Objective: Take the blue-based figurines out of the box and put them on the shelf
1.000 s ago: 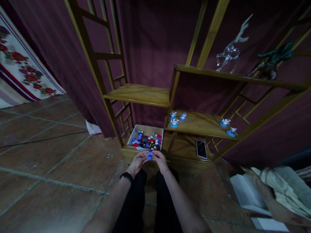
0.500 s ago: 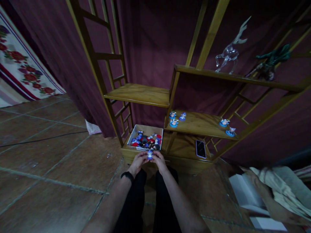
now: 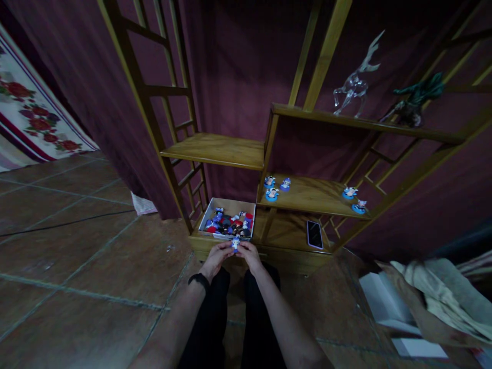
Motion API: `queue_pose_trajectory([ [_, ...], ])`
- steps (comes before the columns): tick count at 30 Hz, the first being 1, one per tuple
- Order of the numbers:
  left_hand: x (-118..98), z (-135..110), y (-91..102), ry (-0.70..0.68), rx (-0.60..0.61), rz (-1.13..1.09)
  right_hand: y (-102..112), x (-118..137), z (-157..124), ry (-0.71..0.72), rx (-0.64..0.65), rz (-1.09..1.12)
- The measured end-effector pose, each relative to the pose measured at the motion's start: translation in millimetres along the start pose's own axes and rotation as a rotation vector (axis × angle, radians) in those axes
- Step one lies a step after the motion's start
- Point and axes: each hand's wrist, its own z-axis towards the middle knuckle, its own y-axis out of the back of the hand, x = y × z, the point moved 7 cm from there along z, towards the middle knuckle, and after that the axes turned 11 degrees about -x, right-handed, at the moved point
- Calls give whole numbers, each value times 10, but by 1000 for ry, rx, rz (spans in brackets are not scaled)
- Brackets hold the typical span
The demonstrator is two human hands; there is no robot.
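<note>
Between my two hands is a small purple-and-white figurine (image 3: 236, 244), held upright by the fingertips. My left hand (image 3: 217, 257) pinches its left side, with a dark band on that wrist. From the other side, the fingers of my right hand (image 3: 249, 254) close on the same figurine. Just beyond my hands, a shallow cardboard box (image 3: 230, 204) holds a jumble of small figurines in purple, red, black and white. Up on the right shelf stand a purple figurine (image 3: 285, 184) and several blue-based ones, among them a figurine (image 3: 272, 194) near the left post.
A phone (image 3: 314, 234) lies on the low wooden board (image 3: 286, 233). Higher up are a clear deer ornament (image 3: 352, 91) and a dark green statue (image 3: 421, 97). Left of the post is another shelf (image 3: 219, 149). White boxes (image 3: 388, 302) and cloth lie on the floor at right.
The figurine has been tilted or turned slightly in my fingers, showing more of its white front. The view has shifted a little; both hands keep hold.
</note>
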Motion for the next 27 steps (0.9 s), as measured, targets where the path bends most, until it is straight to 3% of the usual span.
queue_pose_trajectory([
  [13, 33, 27, 24, 39, -64, -31, 7, -52, 0, -53, -8, -51],
  [21, 18, 4, 3, 23, 11, -26, 8, -82, 41, -71, 21, -29],
  [27, -2, 16, 19, -49, -4, 9, 2, -74, 34, -75, 41, -21],
])
